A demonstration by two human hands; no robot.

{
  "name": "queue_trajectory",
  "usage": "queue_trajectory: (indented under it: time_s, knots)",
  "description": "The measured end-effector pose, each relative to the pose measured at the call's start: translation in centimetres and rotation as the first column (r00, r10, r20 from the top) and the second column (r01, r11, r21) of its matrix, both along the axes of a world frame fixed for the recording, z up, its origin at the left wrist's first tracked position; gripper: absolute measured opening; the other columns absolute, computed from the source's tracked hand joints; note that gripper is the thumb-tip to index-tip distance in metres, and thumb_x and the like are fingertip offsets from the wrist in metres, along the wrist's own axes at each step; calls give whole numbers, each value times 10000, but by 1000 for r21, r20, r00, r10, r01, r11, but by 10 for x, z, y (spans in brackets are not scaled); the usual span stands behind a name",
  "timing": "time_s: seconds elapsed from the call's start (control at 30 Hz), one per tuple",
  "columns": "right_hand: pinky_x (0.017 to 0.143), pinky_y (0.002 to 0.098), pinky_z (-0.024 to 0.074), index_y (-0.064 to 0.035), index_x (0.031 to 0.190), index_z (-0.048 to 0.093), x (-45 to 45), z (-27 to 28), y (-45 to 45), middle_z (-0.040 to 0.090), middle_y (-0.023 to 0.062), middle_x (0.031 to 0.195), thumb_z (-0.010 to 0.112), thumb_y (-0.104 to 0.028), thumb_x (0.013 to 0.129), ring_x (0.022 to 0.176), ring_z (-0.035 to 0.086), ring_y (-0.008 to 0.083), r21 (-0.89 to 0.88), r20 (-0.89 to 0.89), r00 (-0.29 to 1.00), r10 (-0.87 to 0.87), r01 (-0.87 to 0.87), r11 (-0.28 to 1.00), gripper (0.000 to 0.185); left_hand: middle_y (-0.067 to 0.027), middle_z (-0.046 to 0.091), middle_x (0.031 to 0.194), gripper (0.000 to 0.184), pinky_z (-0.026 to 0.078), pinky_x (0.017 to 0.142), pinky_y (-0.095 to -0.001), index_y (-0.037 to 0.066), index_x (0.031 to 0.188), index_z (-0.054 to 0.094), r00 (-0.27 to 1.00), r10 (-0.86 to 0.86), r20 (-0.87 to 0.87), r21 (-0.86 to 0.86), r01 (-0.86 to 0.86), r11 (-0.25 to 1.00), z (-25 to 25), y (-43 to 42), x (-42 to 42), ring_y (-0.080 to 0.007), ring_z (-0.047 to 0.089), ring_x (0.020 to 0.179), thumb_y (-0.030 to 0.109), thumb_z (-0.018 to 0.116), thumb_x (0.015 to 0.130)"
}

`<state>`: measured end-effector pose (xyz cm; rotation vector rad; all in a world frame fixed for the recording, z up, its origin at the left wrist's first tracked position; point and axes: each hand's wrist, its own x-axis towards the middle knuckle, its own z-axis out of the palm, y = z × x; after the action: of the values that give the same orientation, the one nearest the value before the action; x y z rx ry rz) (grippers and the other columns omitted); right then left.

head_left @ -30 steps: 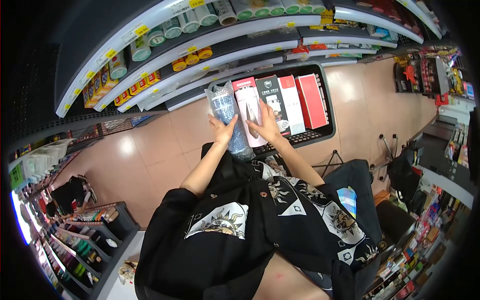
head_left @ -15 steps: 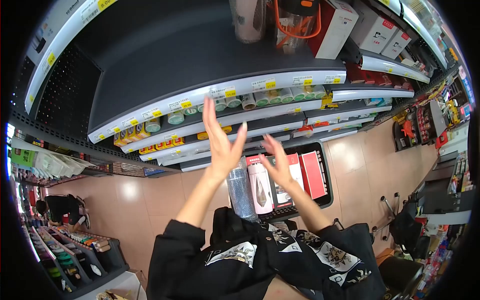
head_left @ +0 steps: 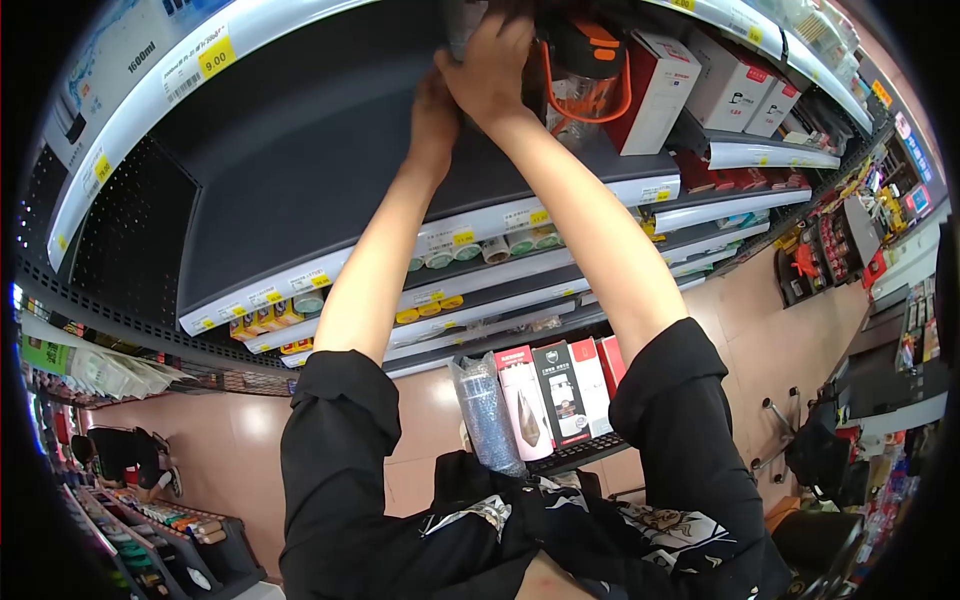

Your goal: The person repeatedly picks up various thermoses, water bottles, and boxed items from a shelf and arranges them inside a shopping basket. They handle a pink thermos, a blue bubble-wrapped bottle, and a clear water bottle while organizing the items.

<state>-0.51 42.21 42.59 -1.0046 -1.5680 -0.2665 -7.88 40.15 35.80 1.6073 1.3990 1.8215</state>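
Note:
Both arms are stretched forward over the dark upper shelf. My right hand point(head_left: 492, 72) is at a clear-wrapped bottle point(head_left: 462, 22), fingers curled round it, with much of the bottle covered. Close beside it on the left, my left hand point(head_left: 435, 118) is raised near the bottle's lower part; its fingers are shadowed and partly hidden. Right of my hands stands a clear jug point(head_left: 588, 75) with a black lid and orange handle.
White and red boxes point(head_left: 660, 85) stand right of the jug. Below, a black basket point(head_left: 570, 455) holds a bubble-wrapped bottle point(head_left: 490, 415) and several boxed bottles point(head_left: 568, 395). Lower shelves carry cans point(head_left: 466, 251) behind a price rail point(head_left: 400, 245). Another person point(head_left: 125, 455) crouches at far left.
Both hands have moved forward and up from above the basket to the wrapped bottle on the shelf. The right hand has closed round it. The view has shifted slightly.

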Motion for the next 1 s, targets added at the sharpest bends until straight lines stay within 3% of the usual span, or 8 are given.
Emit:
queue_trajectory:
  time_s: [0.07,0.13,0.23,0.33,0.6,0.7,0.77,1.0]
  knots:
    - [1052,527,298,54,1389,202,-2,3,-1,259,252,1436,747,-160,718,1277,335,438,16,31,999,-34,34,999,890,-172,444,1344,479,313,1064,-368,9,1379,317,763,-253,595,133,217,967,10,15,-12,-271,384,1294,263,413,984]
    - [1078,545,202,55,1374,120,-1,-11,12,148,357,1381,744,-279,714,1291,177,527,32,-12,977,214,-214,976,968,-147,433,1359,507,304,1064,-345,24,1378,331,823,-225,522,96,206,974,24,15,-11,-250,387,1287,352,364,994]
    - [1075,512,221,26,1399,89,-11,-30,24,190,324,1392,778,-296,697,1299,218,470,-187,-199,978,64,-102,977,1036,-148,413,1377,539,306,1055,-346,26,1374,336,842,-203,500,27,219,975,28,32,-14,-251,394,1273,399,373,987]
    - [1069,509,230,25,1405,58,-9,-45,29,213,300,1397,760,-291,723,1312,214,451,-398,-349,936,50,-196,896,1029,-146,407,1378,555,311,1046,-348,18,1359,347,808,-151,569,-172,297,939,22,47,-6,-252,405,1254,421,387,978]
    - [1012,487,297,52,1378,172,-9,-68,41,252,268,1354,638,-205,824,1276,254,428,-326,-273,962,-1,-91,941,769,-217,458,1314,756,423,963,-353,-37,1333,345,880,-335,337,-162,405,900,14,50,-1,-274,485,1196,400,670,809]
    - [1006,487,308,59,1362,206,-10,-71,44,273,272,1329,621,-183,834,1241,294,429,-302,-284,959,-7,-82,950,714,-157,532,1242,591,446,930,-314,-19,1283,414,896,-300,327,-178,370,912,17,48,0,-232,539,1123,258,681,835]
    - [1006,488,312,65,1354,215,-11,-70,46,273,277,1326,617,-182,837,1227,313,431,-296,-298,954,-18,-74,952,700,-160,527,1253,623,439,941,-315,-14,1293,409,896,-300,327,-189,373,908,21,46,-2,-236,530,1139,270,700,820]
    - [985,447,365,83,1313,252,8,-65,43,426,294,1231,684,-168,773,1167,436,423,-311,-472,856,211,-385,869,736,-161,519,1270,779,377,1002,-329,-12,1310,402,911,-283,301,-205,351,914,28,27,3,-248,487,1195,324,795,728]
